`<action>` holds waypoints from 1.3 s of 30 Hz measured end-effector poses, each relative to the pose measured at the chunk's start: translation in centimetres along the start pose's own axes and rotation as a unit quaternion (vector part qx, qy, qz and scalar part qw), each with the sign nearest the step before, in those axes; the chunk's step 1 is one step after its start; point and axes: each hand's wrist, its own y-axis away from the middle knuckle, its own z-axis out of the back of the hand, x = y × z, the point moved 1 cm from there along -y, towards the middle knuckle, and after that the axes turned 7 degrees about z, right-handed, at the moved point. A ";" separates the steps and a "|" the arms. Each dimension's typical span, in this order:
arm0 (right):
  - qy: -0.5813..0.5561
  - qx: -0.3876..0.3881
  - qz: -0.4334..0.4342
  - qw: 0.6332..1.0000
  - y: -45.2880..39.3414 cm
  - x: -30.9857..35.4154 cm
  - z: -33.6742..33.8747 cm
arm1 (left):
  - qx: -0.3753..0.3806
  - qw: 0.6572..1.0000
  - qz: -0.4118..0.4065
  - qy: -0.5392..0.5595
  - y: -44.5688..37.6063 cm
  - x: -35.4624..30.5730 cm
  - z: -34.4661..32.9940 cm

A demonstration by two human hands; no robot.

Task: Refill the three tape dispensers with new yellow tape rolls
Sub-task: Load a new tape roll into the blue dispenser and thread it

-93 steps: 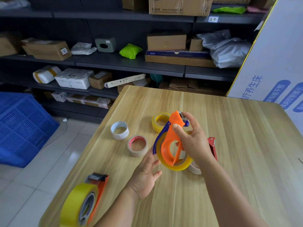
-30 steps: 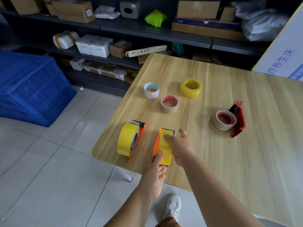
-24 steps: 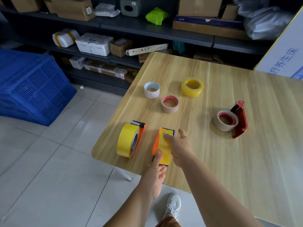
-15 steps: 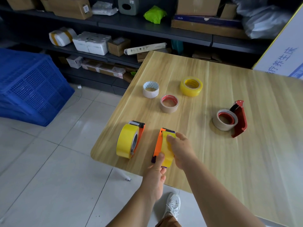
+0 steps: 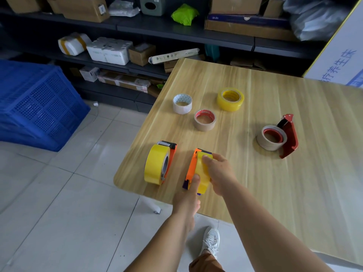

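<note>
An orange dispenser with a yellow roll (image 5: pixel 198 169) stands on edge near the table's front left corner. My right hand (image 5: pixel 220 173) grips it from the right, thumb on the tape. My left hand (image 5: pixel 187 199) touches its near end with a finger. Just to its left stands a second orange dispenser loaded with yellow tape (image 5: pixel 159 163). A red dispenser (image 5: pixel 288 136) lies at the right with a brownish roll (image 5: pixel 272 137) in it. A loose yellow roll (image 5: pixel 230 99) lies flat further back.
A white roll (image 5: pixel 182 104) and a brown roll with red core (image 5: pixel 205 120) lie flat on the wooden table (image 5: pixel 294 183). A blue crate (image 5: pixel 37 103) sits on the floor at left. Dark shelves with boxes run behind. A white printed board (image 5: pixel 341 52) leans at right.
The orange dispenser with its yellow roll was lowered from mid-air onto the table beside the first one. Over the last second it tilted slightly upright under both hands.
</note>
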 end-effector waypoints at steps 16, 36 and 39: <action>0.002 0.025 -0.012 1.000 0.2 -1.8 -1.1 | -0.056 0.923 -0.234 -0.300 0.5 -2.6 1.5; 0.087 0.011 0.035 0.996 2.4 0.0 -0.7 | -0.113 0.844 -0.266 -0.451 1.1 -3.9 0.7; 0.151 0.005 0.082 0.985 3.2 0.3 0.4 | -0.118 0.798 -0.316 -0.499 1.3 -4.3 0.7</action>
